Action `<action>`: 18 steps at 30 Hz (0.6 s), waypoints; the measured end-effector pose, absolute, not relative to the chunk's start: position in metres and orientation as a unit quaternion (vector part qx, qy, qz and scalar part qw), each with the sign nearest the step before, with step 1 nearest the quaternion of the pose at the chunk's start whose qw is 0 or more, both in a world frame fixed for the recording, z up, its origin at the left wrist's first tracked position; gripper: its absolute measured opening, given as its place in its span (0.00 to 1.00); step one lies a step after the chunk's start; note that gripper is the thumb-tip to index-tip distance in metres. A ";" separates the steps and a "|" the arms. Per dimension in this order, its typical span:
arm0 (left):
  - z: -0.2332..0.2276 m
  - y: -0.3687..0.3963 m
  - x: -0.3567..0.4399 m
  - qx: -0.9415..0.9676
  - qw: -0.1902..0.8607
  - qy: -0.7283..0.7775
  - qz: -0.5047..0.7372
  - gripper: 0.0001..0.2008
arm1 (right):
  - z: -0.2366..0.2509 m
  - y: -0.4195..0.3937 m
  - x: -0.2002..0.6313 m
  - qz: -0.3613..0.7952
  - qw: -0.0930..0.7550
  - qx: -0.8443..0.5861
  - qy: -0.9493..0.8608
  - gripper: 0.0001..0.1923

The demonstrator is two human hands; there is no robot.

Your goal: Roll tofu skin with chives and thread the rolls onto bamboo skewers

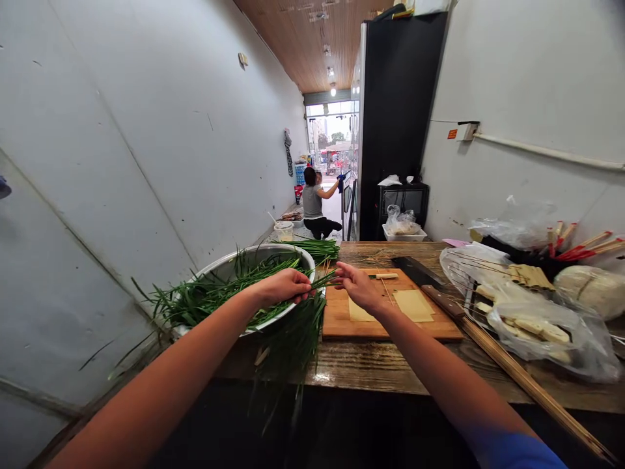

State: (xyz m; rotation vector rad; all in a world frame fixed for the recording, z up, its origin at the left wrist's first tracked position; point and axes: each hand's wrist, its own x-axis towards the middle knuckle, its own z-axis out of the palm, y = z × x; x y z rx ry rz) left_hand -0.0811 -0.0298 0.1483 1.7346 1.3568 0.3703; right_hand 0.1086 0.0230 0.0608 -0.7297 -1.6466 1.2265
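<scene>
My left hand is closed on a bunch of green chives above the rim of a metal bowl full of more chives. My right hand pinches the same bunch at its other end, over the left edge of a wooden cutting board. Two thin yellow tofu sheets lie on the board. A cleaver rests across the board's far right corner. A long bundle of bamboo skewers lies on the wooden table at the right.
Plastic bags with tofu pieces, a dark container of red-tipped chopsticks and a white round lump sit at the right. More chives lie behind the bowl. A person crouches on the floor down the corridor beside a black fridge.
</scene>
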 end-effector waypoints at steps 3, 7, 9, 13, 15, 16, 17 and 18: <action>0.147 -0.027 -0.075 0.687 0.457 0.544 0.152 0.18 | 0.058 0.018 0.114 0.485 0.465 -0.286 -0.683 0.27; 0.144 -0.023 -0.064 0.687 0.473 0.533 0.146 0.20 | 0.050 0.012 0.121 0.466 0.474 -0.287 -0.690 0.27; 0.142 -0.021 -0.058 0.690 0.476 0.526 0.142 0.21 | 0.044 0.013 0.127 0.450 0.496 -0.308 -0.676 0.29; 0.136 -0.018 -0.042 0.695 0.480 0.519 0.129 0.23 | 0.031 0.016 0.143 0.438 0.496 -0.328 -0.674 0.30; 0.134 -0.017 -0.034 0.697 0.479 0.519 0.123 0.23 | 0.027 0.015 0.150 0.441 0.495 -0.329 -0.673 0.30; 0.133 -0.016 -0.030 0.697 0.480 0.519 0.121 0.24 | 0.025 0.014 0.153 0.443 0.498 -0.328 -0.670 0.30; 0.132 -0.016 -0.026 0.695 0.483 0.519 0.120 0.24 | 0.024 0.013 0.156 0.448 0.502 -0.325 -0.665 0.30; 0.131 -0.015 -0.022 0.692 0.486 0.520 0.119 0.24 | 0.022 0.011 0.158 0.453 0.505 -0.323 -0.660 0.29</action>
